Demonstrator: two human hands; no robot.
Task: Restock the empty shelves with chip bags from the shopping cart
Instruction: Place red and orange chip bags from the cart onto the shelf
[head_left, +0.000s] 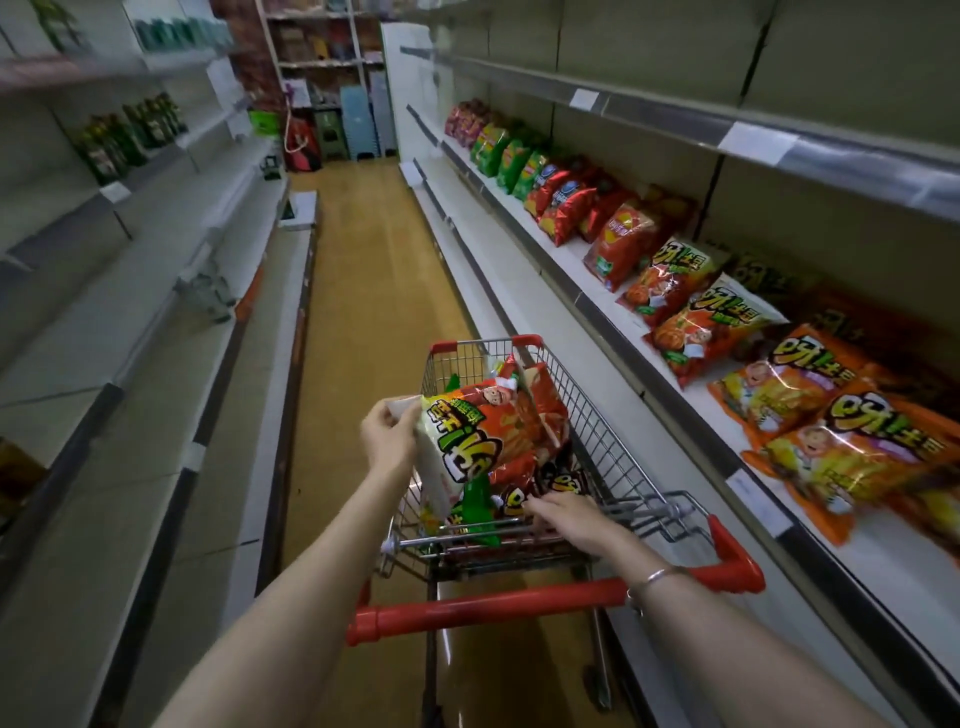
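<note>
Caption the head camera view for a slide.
Left hand holds a chip bag over the shopping cart; right hand touches bags inside.

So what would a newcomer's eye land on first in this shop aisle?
Probably the bright orange-and-green chip bag in the middle, held over the red-handled shopping cart. The left hand pinches its top corner and the right hand reaches among the bags below. Next comes the long, colourful row of chip bags lying along the shelf on the right.

Green bottles (130, 135) stand far left; blue stools (358, 122) sit on the wooden floor (358, 260).
</note>
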